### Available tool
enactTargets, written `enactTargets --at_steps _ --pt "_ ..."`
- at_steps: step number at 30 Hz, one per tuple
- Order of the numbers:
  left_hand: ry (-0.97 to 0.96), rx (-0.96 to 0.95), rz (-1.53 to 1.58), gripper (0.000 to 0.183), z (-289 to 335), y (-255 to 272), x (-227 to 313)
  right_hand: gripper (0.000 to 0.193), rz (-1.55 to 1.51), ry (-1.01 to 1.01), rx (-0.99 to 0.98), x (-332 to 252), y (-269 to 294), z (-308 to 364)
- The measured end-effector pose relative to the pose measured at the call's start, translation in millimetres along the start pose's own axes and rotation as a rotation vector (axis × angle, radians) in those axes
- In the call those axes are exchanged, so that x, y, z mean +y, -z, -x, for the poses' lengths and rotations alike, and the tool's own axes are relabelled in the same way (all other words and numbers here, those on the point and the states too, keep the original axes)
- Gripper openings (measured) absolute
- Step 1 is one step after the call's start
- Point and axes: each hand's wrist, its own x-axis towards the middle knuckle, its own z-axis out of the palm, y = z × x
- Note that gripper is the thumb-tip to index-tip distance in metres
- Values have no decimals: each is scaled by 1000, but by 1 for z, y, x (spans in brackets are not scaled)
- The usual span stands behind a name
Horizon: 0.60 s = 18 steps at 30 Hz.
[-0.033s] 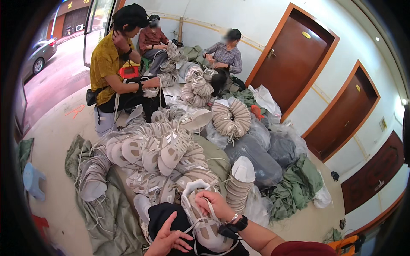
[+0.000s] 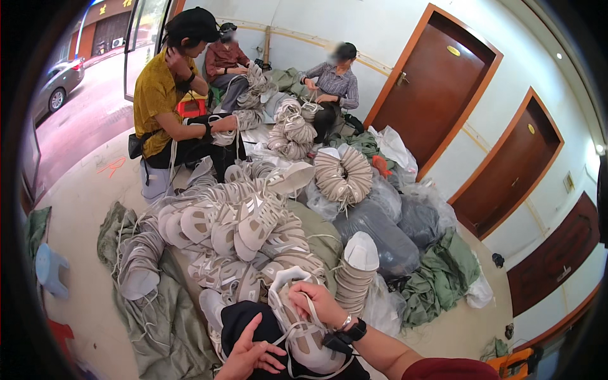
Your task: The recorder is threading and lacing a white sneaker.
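Nearest me, the person's left hand (image 2: 250, 356) splays its fingers beside a pale shoe upper (image 2: 313, 345) on the lap; I can't tell whether they catch any cord. The right hand (image 2: 318, 305) pinches a flat, soft lace (image 2: 313, 310) over the upper's mesh panels. Just beyond, a ribbed column of nested uppers (image 2: 356, 275) stands near a loose, overlapping heap (image 2: 253, 221). Further off sit crinkled, glossy plastic bags (image 2: 377, 235), a pleated ring of uppers (image 2: 326, 177), then smooth brown doors (image 2: 437, 69).

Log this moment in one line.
right hand: holding white lace | left hand: open beside white-and-beige shoe upper | ahead: heaped white-and-beige uppers
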Motion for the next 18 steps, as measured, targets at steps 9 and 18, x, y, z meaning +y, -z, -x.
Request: enactTargets --at_steps 9,18 --pt "-12 126 -38 65 -3 -3 -1 17 -35 34 -63 10 -1 -12" --pt "2 183 -32 64 -5 -5 -3 17 -89 65 -72 10 3 -11"
